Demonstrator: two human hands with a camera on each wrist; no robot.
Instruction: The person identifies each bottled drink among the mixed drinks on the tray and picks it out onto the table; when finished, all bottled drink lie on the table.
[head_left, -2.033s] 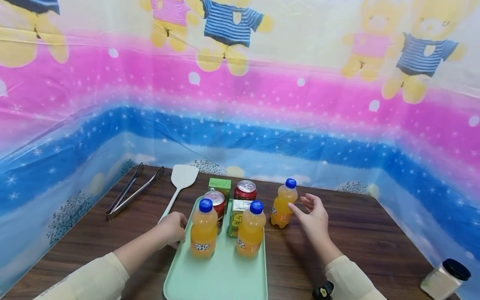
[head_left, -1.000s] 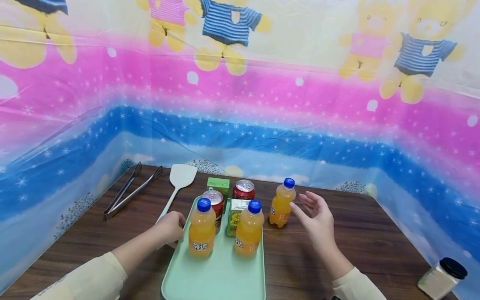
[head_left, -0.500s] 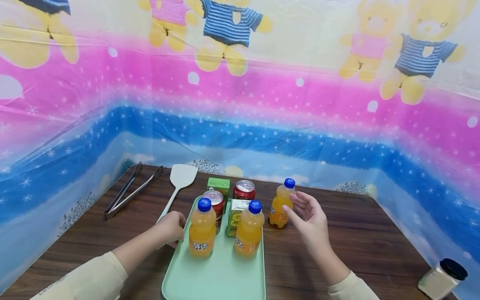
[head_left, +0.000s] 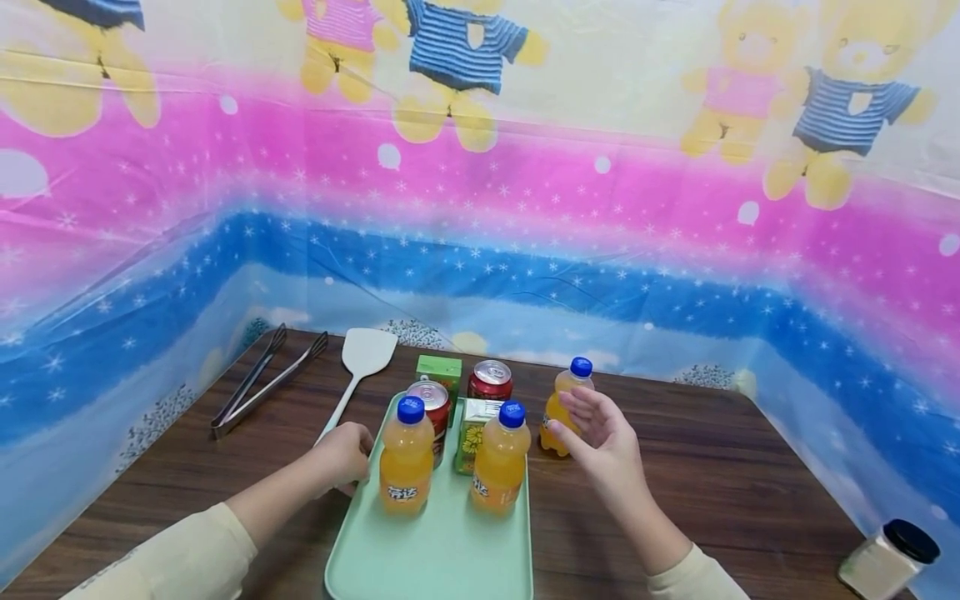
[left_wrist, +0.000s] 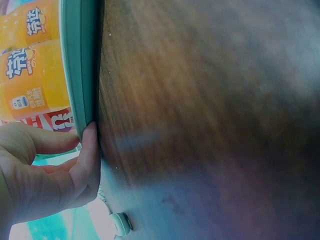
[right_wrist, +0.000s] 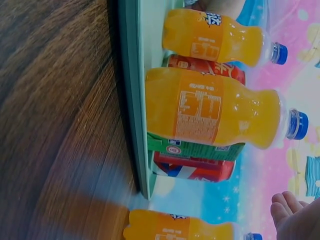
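My left hand (head_left: 347, 457) pinches the left rim of a pale green tray (head_left: 442, 550) between thumb and fingers, as the left wrist view shows. Two orange soda bottles (head_left: 405, 475) with blue caps stand upright on it. Behind them are a red can (head_left: 437, 404), a juice carton with a yellow flower (head_left: 468, 446), a green carton (head_left: 441, 369) and another red can (head_left: 491, 383). A third orange soda bottle (head_left: 557, 411) stands on the table right of the tray. My right hand (head_left: 607, 442), fingers spread and holding nothing, partly covers that bottle in the head view.
Metal tongs (head_left: 262, 387) and a white spatula (head_left: 367, 354) lie at the back left of the wooden table (head_left: 720, 475). A jar with a black lid (head_left: 888, 558) is at the right edge. A patterned cloth (head_left: 525, 208) hangs behind the table.
My right hand drew back slightly to the right, then moved left, and it now overlaps the third bottle. The left hand, tray and drinks have stayed in place.
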